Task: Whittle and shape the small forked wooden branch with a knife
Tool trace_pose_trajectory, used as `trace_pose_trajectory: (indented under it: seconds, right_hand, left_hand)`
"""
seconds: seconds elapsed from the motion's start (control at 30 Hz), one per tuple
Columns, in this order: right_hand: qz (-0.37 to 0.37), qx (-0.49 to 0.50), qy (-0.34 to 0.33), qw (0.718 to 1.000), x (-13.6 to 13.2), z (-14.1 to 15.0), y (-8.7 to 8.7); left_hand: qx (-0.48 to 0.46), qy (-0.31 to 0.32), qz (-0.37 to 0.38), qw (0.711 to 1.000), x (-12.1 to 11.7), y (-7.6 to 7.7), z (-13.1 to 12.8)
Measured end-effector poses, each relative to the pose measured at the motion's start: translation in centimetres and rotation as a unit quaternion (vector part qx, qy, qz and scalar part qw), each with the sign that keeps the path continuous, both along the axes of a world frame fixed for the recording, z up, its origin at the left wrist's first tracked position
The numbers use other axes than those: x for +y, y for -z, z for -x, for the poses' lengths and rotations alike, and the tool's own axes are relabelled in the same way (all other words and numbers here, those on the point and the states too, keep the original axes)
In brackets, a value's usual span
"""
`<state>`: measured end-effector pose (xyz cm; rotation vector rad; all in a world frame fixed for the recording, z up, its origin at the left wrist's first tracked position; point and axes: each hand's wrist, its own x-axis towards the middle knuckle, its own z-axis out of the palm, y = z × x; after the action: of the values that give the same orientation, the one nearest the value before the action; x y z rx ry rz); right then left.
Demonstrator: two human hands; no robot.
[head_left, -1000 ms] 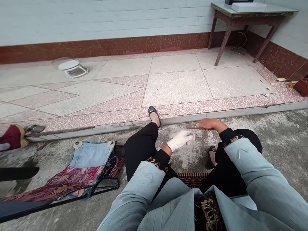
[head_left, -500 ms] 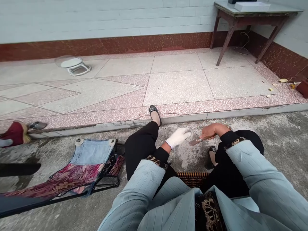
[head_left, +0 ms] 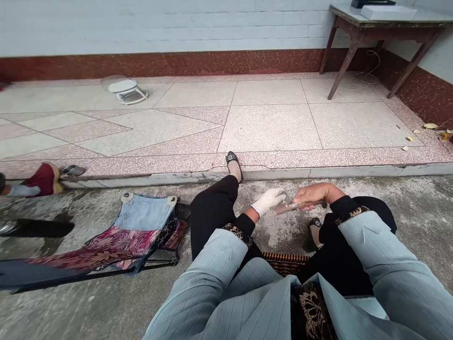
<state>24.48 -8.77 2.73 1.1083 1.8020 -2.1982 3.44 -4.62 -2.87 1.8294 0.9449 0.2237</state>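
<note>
I sit low with my knees apart over a concrete floor. My left hand (head_left: 269,199) wears a white glove and is closed around something small that I cannot make out. My bare right hand (head_left: 314,194) grips a knife (head_left: 286,208) by the handle, its blade pointing left and touching the gloved fingers. Both hands meet between my knees, above a pale dusty patch of concrete (head_left: 279,231).
A folding fabric stool (head_left: 116,243) lies on the ground at my left. A raised tiled step (head_left: 269,127) runs across ahead, with a white scale (head_left: 124,89) on it and a wooden table (head_left: 382,33) at the far right. Another person's red shoe (head_left: 44,179) shows at left.
My right hand lifted the knife off the step edge and brought it back to the gloved left hand. The left hand rose a little. The view shifted left.
</note>
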Motion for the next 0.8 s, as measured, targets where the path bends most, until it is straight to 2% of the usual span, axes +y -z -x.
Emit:
trace_pose_trajectory:
  seconds: [0.07, 0.1, 0.13, 0.2, 0.23, 0.3, 0.37, 0.43, 0.53, 0.6, 0.67, 0.73, 0.8]
  right_hand:
    - [-0.007, -0.113, -0.05, 0.992, 0.2, 0.1, 0.8]
    - [-0.027, -0.187, -0.045, 0.981, 0.4, 0.0, 1.2]
    - [-0.054, -0.255, -0.017, 0.965, 0.7, -0.3, 1.6]
    - [-0.106, -0.332, 0.092, 0.933, 1.4, -0.9, 2.0]
    - [-0.119, -0.321, 0.158, 0.926, 1.8, -1.2, 2.0]
    - [-0.115, -0.225, 0.26, 0.932, 2.2, -1.7, 1.7]
    - [-0.1, -0.088, 0.296, 0.946, 2.1, -1.7, 0.9]
    - [-0.091, 0.021, 0.271, 0.958, 1.5, -1.5, -0.1]
    - [-0.074, 0.074, 0.166, 0.981, 0.3, -1.0, -1.6]
    - [-0.053, 0.065, 0.089, 0.993, -0.2, -0.9, -2.1]
    - [-0.04, 0.04, 0.028, 0.998, -0.4, -1.0, -2.0]
    - [-0.035, -0.002, -0.025, 0.999, -0.2, -1.2, -1.1]
    - [-0.045, -0.089, -0.053, 0.994, 0.3, -1.4, 0.0]
  left_hand:
    - [-0.004, 0.023, -0.014, 1.0, 0.1, -0.6, 0.4]
    - [-0.009, 0.042, -0.008, 0.999, -0.1, -0.8, 0.6]
    - [-0.017, 0.064, 0.01, 0.998, -0.3, -0.8, 0.7]
    - [-0.045, 0.106, 0.079, 0.99, -1.0, -0.3, 0.7]
    - [-0.058, 0.119, 0.111, 0.985, -1.3, 0.2, 0.6]
    - [-0.079, 0.137, 0.156, 0.975, -1.7, 1.2, 0.3]
    - [-0.097, 0.14, 0.179, 0.969, -1.8, 1.9, 0.1]
    - [-0.101, 0.13, 0.173, 0.971, -1.4, 2.1, 0.0]
    - [-0.077, 0.073, 0.107, 0.988, -0.5, 1.4, 0.0]
    - [-0.059, 0.045, 0.044, 0.996, 0.2, 0.5, 0.2]
    - [-0.048, 0.05, -0.018, 0.997, 0.7, -0.4, 0.5]
    - [-0.04, 0.04, -0.059, 0.997, 1.0, -1.3, 0.7]
    - [-0.045, 0.034, -0.069, 0.996, 0.9, -2.0, 0.9]
